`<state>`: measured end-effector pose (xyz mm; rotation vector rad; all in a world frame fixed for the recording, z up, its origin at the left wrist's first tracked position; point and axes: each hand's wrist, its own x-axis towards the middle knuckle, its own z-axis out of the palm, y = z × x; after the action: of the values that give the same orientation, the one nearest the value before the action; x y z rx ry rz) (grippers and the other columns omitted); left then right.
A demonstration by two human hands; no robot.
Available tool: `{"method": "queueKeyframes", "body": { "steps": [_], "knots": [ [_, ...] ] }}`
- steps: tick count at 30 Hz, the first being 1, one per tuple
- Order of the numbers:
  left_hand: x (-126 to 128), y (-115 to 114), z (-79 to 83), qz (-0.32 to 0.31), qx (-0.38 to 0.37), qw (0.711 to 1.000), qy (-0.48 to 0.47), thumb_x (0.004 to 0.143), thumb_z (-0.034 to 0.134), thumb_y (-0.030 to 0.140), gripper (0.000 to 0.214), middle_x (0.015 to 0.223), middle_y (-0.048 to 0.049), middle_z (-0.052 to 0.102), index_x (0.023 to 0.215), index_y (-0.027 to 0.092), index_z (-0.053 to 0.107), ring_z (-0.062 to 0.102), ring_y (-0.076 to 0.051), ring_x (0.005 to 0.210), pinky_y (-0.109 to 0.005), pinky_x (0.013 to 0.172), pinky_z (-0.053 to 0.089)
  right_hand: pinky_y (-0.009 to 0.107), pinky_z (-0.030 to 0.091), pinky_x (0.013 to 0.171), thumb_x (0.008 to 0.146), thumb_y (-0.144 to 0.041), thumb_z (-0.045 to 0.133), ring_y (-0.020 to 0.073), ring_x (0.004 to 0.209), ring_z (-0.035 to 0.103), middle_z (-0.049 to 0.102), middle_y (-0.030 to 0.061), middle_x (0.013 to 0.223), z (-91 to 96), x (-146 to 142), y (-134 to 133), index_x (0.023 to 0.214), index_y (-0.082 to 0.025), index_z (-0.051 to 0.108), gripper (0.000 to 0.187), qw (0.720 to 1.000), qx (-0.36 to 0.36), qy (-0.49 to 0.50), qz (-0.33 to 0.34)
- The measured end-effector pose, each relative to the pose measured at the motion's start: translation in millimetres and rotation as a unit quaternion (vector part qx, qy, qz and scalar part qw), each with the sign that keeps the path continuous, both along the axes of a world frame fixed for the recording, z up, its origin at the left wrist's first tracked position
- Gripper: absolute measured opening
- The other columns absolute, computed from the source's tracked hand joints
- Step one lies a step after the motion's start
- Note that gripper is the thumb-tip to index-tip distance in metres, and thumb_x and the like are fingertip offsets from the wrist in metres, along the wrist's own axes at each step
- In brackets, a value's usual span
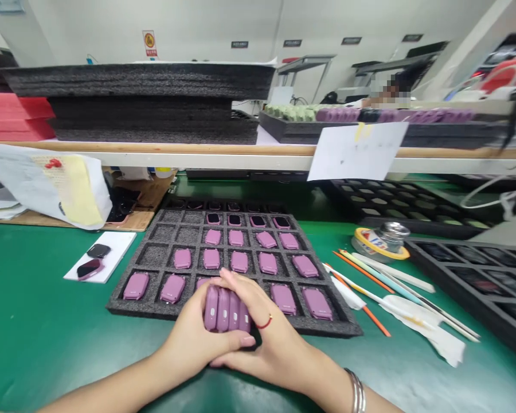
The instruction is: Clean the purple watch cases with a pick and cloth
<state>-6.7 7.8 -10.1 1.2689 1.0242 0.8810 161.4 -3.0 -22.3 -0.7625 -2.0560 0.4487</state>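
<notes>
My left hand (202, 330) and my right hand (270, 335) are closed together around a row of several purple smartwatch cases (227, 311), pressed side by side on edge. A small slot shows on the near side of each case. They are held just above the front edge of a black foam tray (155, 310). More purple cases lie singly in its pockets, such as one watch case (136, 285) at the front left and another watch case (317, 303) at the front right. My hands hide part of the tray's front row.
Two dark watch pieces (90, 268) lie on a white pad at left. Sticks and brushes (395, 281), white tissue (430, 327) and a yellow-rimmed container (380, 242) are at right, beside another black tray (468, 269). A shelf (198, 155) with stacked foam crosses the back; a person works beyond.
</notes>
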Motion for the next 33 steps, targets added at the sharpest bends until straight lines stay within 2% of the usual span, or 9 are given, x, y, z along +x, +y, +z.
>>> {"method": "queueKeyframes", "body": {
  "steps": [2, 5, 9, 11, 14, 20, 27, 30, 33],
  "knots": [
    [-1.7, 2.9, -2.0, 0.007, 0.011, 1.0, 0.013, 0.058, 0.089, 0.023, 0.061, 0.113, -0.0094, 0.071, 0.111, 0.02, 0.058, 0.068, -0.032, 0.106, -0.046, 0.099, 0.051, 0.051, 0.041, 0.117, 0.084, -0.058, 0.072, 0.0306, 0.139, 0.05, 0.056, 0.0146, 0.147, 6.0, 12.7, -4.1, 0.158, -0.026, 0.023, 0.095, 0.999, 0.032, -0.037, -0.023],
    [-2.3, 4.1, -7.5, -0.012, -0.033, 0.999, -0.016, 0.063, 0.088, 0.026, 0.066, 0.112, -0.01, 0.073, 0.119, 0.022, 0.053, 0.073, -0.031, 0.099, -0.048, 0.096, 0.053, 0.045, 0.051, 0.108, 0.098, -0.053, 0.053, 0.0267, 0.126, 0.063, 0.068, 0.0106, 0.134, 13.9, 51.8, -6.5, 0.146, -0.025, 0.047, 0.056, 0.983, 0.026, -0.092, -0.155],
    [-0.1, 0.2, -11.4, -0.023, -0.069, 0.996, -0.059, 0.065, 0.087, 0.021, 0.075, 0.107, -0.0084, 0.076, 0.128, 0.023, 0.046, 0.074, -0.03, 0.098, -0.046, 0.093, 0.055, 0.04, 0.061, 0.071, 0.095, -0.039, 0.05, 0.0294, 0.084, 0.078, 0.081, 0.0097, 0.096, 19.4, 128.4, -6.5, 0.103, -0.024, 0.074, 0.029, 0.897, -0.058, -0.208, -0.386],
    [0.7, -0.8, -11.1, -0.025, -0.071, 0.995, -0.066, 0.063, 0.087, 0.02, 0.077, 0.107, -0.0086, 0.076, 0.128, 0.023, 0.046, 0.075, -0.03, 0.097, -0.045, 0.092, 0.055, 0.035, 0.047, 0.041, 0.084, -0.03, 0.058, 0.0297, 0.046, 0.07, 0.074, 0.0085, 0.058, 15.8, 163.1, -6.4, 0.075, -0.024, 0.074, 0.02, 0.865, -0.095, -0.238, -0.433],
    [0.4, -0.8, -10.4, -0.027, -0.067, 0.995, -0.062, 0.062, 0.089, 0.021, 0.078, 0.109, -0.0098, 0.075, 0.128, 0.023, 0.047, 0.074, -0.031, 0.098, -0.048, 0.093, 0.055, 0.031, 0.036, 0.035, 0.067, -0.019, 0.068, 0.0279, 0.034, 0.062, 0.062, 0.0065, 0.042, 1.1, 196.5, -7.2, 0.052, -0.027, 0.063, 0.018, 0.832, -0.156, -0.261, -0.464],
    [-2.3, -2.0, -10.1, -0.026, -0.052, 0.997, -0.05, 0.061, 0.091, 0.024, 0.08, 0.111, -0.0097, 0.073, 0.128, 0.025, 0.049, 0.073, -0.031, 0.1, -0.049, 0.094, 0.054, 0.033, 0.039, 0.046, 0.065, -0.016, 0.063, 0.0231, 0.04, 0.061, 0.061, 0.0034, 0.045, -20.5, 216.1, -9.4, 0.05, -0.033, 0.057, 0.023, 0.806, -0.235, -0.247, -0.483],
    [-3.3, -2.8, -8.3, -0.015, -0.023, 1.0, -0.012, 0.059, 0.092, 0.023, 0.089, 0.106, -0.0068, 0.074, 0.138, 0.027, 0.051, 0.072, -0.031, 0.102, -0.05, 0.1, 0.051, 0.036, 0.037, 0.048, 0.054, -0.027, 0.083, 0.0291, 0.043, 0.057, 0.061, 0.0079, 0.046, 11.3, 235.6, -6.1, 0.049, -0.031, 0.064, 0.02, 0.788, -0.279, -0.137, -0.531],
    [-3.2, -2.0, -7.9, -0.003, 0.0, 1.0, 0.009, 0.06, 0.09, 0.023, 0.104, 0.11, -0.0061, 0.073, 0.15, 0.031, 0.041, 0.071, -0.032, 0.107, -0.052, 0.106, 0.048, 0.038, 0.045, 0.057, 0.069, -0.03, 0.08, 0.0302, 0.057, 0.066, 0.066, 0.0066, 0.052, 17.9, 245.9, 1.8, 0.066, -0.027, 0.07, 0.011, 0.785, -0.249, -0.006, -0.568],
    [-2.6, -0.4, -7.8, 0.004, 0.011, 1.0, 0.028, 0.063, 0.087, 0.024, 0.112, 0.111, -0.0041, 0.074, 0.157, 0.034, 0.028, 0.072, -0.031, 0.106, -0.053, 0.106, 0.048, 0.035, 0.054, 0.07, 0.093, -0.034, 0.064, 0.0203, 0.072, 0.069, 0.073, 0.0041, 0.077, 14.2, 257.9, 17.8, 0.092, -0.021, 0.071, 0.015, 0.801, -0.186, 0.126, -0.555]
  ]
}}
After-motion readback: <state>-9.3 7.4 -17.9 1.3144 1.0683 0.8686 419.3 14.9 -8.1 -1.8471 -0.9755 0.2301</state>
